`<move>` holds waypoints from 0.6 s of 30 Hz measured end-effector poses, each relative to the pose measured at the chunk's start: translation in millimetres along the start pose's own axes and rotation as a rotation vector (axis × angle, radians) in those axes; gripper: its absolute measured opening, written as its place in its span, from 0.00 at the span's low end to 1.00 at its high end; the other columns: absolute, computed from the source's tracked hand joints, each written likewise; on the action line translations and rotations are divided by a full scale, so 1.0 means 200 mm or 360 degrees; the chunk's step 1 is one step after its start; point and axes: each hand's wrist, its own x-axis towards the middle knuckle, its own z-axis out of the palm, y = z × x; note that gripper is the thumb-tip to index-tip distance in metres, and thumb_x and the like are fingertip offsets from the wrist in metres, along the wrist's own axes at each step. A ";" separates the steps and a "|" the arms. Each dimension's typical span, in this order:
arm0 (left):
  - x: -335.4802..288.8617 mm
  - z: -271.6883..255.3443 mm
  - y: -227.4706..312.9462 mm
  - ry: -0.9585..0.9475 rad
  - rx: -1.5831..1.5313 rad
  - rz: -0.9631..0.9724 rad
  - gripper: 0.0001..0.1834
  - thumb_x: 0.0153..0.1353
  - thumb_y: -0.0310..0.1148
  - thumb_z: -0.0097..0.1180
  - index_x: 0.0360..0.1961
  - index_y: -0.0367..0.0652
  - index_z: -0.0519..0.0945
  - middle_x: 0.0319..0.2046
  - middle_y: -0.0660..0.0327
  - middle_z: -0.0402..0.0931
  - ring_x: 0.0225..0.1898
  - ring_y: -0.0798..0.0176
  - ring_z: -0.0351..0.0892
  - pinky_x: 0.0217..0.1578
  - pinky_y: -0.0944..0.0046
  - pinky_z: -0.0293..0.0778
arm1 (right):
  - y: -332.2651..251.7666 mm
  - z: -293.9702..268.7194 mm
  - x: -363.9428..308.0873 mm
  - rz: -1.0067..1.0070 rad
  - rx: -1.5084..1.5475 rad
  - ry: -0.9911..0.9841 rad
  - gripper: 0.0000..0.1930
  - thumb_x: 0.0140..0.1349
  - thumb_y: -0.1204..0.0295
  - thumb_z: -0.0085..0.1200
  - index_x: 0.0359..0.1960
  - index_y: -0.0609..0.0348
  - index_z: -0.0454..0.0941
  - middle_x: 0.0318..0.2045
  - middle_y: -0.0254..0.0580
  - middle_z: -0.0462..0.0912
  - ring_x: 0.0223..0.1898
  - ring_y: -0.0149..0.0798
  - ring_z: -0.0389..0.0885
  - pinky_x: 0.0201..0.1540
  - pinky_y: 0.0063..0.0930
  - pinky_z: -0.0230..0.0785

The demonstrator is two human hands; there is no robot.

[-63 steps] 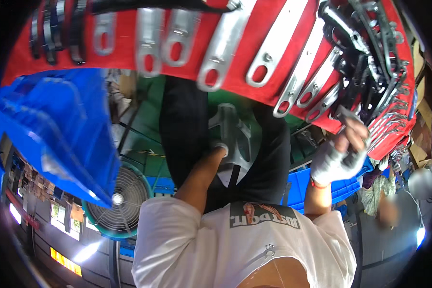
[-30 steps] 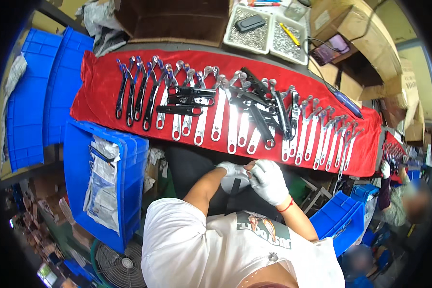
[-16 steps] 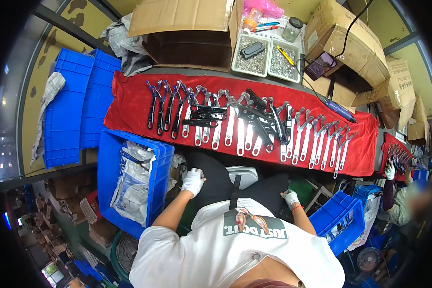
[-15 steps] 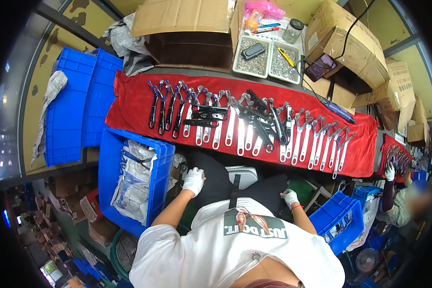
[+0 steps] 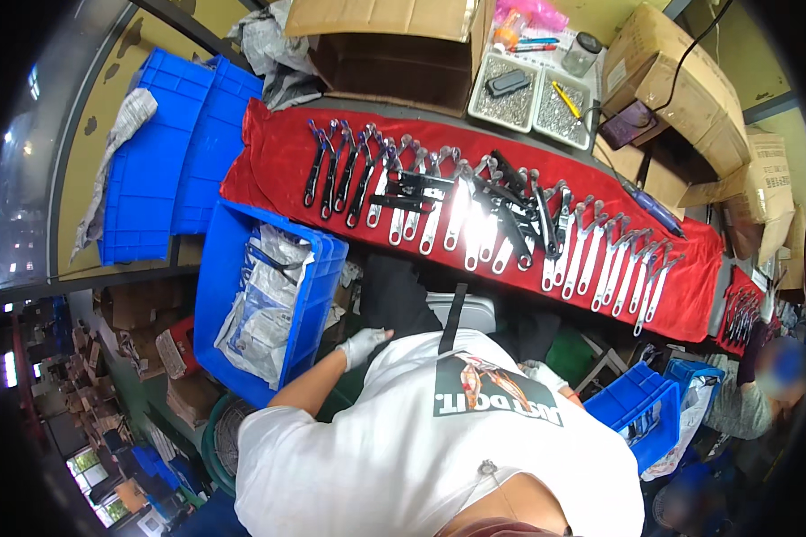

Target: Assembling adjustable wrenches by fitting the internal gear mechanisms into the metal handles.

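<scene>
My left hand (image 5: 364, 347), in a white glove, is by my thigh and the edge of my white shirt. It holds nothing visible and its fingers look stretched out. A white glove covers my right hand (image 5: 544, 375) too, low at my other side. The shirt partly hides that hand, so its fingers cannot be made out. Both hands are apart from the bench. On the red cloth (image 5: 269, 170) lies a long row of silver wrenches (image 5: 575, 261), side by side. Black-handled wrenches (image 5: 360, 192) are at its left end, and more black pieces (image 5: 516, 228) are piled across the middle.
Left of me stands a blue crate (image 5: 331, 277) with wrapped contents; a smaller blue crate (image 5: 631, 403) is at right. Behind the cloth are cardboard boxes (image 5: 381, 76), white trays (image 5: 501, 116) of small metal parts and a purple-handled tool (image 5: 658, 215). Another person sits far right.
The view has shifted, so the bench appears farther right. Both hands have drawn back toward my body. The left fingers look straighter, and the shirt now covers more of the right hand.
</scene>
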 end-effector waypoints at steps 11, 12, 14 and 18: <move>0.43 -0.05 0.75 0.1259 0.1511 0.1675 0.09 0.55 0.35 0.57 0.37 0.45 0.76 0.35 0.57 0.73 0.40 0.51 0.73 0.40 0.54 0.70 | -0.97 0.16 0.31 -0.1716 -0.1403 0.0943 0.07 0.59 0.67 0.50 0.32 0.58 0.74 0.28 0.49 0.77 0.32 0.51 0.76 0.37 0.42 0.68; 0.48 -0.06 0.81 0.1361 0.1539 0.1696 0.11 0.54 0.37 0.58 0.37 0.45 0.77 0.35 0.57 0.73 0.39 0.51 0.73 0.40 0.55 0.70 | -1.09 0.18 0.34 -0.1731 -0.1528 0.1115 0.06 0.59 0.68 0.50 0.32 0.58 0.74 0.29 0.48 0.77 0.33 0.51 0.76 0.38 0.41 0.68; 0.55 -0.03 0.93 0.1462 0.1624 0.1684 0.14 0.51 0.41 0.61 0.36 0.46 0.78 0.34 0.58 0.73 0.39 0.53 0.74 0.39 0.55 0.71 | -1.27 0.20 0.49 -0.2008 -0.1528 0.1448 0.07 0.56 0.71 0.51 0.34 0.58 0.74 0.30 0.47 0.76 0.35 0.49 0.76 0.37 0.41 0.69; 0.67 0.02 1.06 0.1492 0.1934 0.1412 0.17 0.47 0.45 0.64 0.31 0.45 0.79 0.33 0.57 0.75 0.38 0.55 0.76 0.39 0.57 0.74 | -1.54 0.28 0.70 -0.1889 -0.1610 0.1482 0.08 0.55 0.71 0.52 0.35 0.60 0.74 0.33 0.47 0.77 0.37 0.51 0.77 0.40 0.41 0.71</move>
